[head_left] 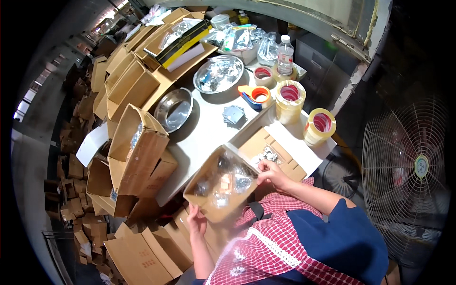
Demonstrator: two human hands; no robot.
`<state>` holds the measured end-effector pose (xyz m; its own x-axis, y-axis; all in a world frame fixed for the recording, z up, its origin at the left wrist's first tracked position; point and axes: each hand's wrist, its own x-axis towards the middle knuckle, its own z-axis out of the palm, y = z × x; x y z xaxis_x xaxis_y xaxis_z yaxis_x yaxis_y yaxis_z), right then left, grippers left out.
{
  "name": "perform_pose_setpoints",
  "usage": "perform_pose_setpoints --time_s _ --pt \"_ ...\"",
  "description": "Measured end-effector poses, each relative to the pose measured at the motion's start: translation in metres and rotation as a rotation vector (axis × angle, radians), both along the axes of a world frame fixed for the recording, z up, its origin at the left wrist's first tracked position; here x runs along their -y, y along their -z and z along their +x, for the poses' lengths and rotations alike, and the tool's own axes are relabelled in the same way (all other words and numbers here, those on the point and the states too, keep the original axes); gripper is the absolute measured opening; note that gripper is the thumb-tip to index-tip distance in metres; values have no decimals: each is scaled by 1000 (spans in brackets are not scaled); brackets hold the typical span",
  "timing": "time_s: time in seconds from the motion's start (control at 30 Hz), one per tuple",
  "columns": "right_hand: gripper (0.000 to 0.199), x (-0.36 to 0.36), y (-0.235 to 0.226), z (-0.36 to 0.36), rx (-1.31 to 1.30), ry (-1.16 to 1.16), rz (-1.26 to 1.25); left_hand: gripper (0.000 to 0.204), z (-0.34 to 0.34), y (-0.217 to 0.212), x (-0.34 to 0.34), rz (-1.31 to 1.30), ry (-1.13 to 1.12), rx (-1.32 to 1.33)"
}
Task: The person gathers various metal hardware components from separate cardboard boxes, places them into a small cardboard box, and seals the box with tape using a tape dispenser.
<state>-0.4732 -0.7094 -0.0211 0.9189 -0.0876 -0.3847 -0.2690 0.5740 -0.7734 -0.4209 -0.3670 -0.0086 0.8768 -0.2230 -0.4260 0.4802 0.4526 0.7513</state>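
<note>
An open cardboard box [204, 169] is held tilted between my two hands at the table's near edge. Clear plastic bags [222, 187] with small parts lie inside it. My left hand [196, 220] grips the box's near left corner, its fingers against the wall. At the right corner, my right hand [272, 175] is closed on the rim. Right beside that hand, a shallow cardboard tray [251, 141] holds a small heap of metal parts [269, 155].
Steel bowls [189, 107] [195, 78], grey metal plates [233, 115], an orange tape dispenser [256, 95] and clear tape rolls [290, 107] stand on the white table [209, 124]. Cardboard boxes [137, 152] crowd the left side. A large caged fan [420, 166] is at right.
</note>
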Motion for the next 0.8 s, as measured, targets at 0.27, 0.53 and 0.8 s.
perform_pose_setpoints --time_s 0.27,0.53,0.8 --pt "39 16 -10 -1 48 -321 -389 36 -62 -23 -2 17 -174 -102" --pt "36 -26 -100 12 826 -220 -1209 47 -66 -29 48 40 -304 121" --pt "75 -80 -91 32 596 -498 -1681 68 -86 -4 53 -76 -339 265"
